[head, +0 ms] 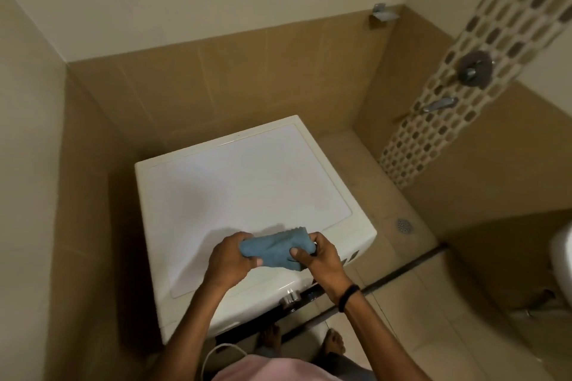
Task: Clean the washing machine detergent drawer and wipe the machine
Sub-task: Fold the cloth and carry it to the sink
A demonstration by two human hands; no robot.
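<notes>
1. Blue terry cloth (274, 248), one piece and bunched up, is held between both hands, with its frayed upper edge showing above the knuckles.
2. On the left hand (233, 258) the fingers are curled round the cloth's left end, with the thumb lying along its lower edge.
3. The right hand (318, 257) pinches the cloth's right end, thumb pressed on the near face and fingers clenched behind it.
4. One black wristband (348, 297) circles the right wrist.
5. Cloth and hands sit over the front right part of the lid of one white washing machine (247, 182). I cannot tell whether the cloth touches the lid, though a shadow falls on the lid just behind it.
6. One chrome knob (289, 296) shows on the machine's front edge, below and between the two forearms.
7. Two bare feet (270, 338) stand on the tiled floor just in front of the machine, and one white cable (216, 351) curves beside them.
8. Farther out to the right are one round floor drain (405, 225), one shower valve (475, 69) with one spout (439, 103) under it on a mosaic tile strip (411, 145), and one metal soap dish (383, 14) in the wall corner.
</notes>
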